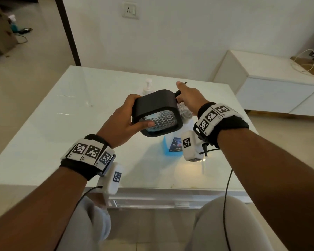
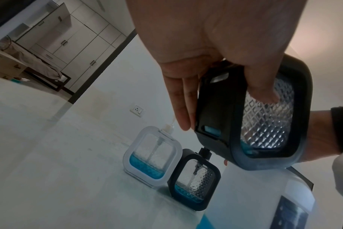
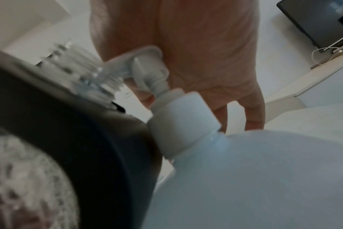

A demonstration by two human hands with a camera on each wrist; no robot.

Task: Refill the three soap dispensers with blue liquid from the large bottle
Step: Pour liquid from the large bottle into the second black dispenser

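Observation:
My left hand [image 1: 127, 116] grips a black-framed dispenser [image 1: 156, 105] of patterned clear glass and holds it tilted above the table, with a little blue liquid in its lower corner [image 2: 211, 131]. Its open threaded neck [image 3: 94, 77] lies right at the nozzle of the large bottle's white pump head [image 3: 143, 60]. My right hand [image 1: 188, 98] rests on top of that pump head, its fingers hanging down. The large bottle [image 1: 172, 145], pale with blue liquid, stands under both hands. A white-framed dispenser [image 2: 153, 156] and a second black-framed one [image 2: 194, 181] stand side by side behind, each with blue liquid at the bottom.
The white glass-topped table [image 1: 62, 124] stretches bare to the left and front of the bottle. A low white cabinet [image 1: 261, 84] with cables stands at the right by the wall. My knees are under the near table edge.

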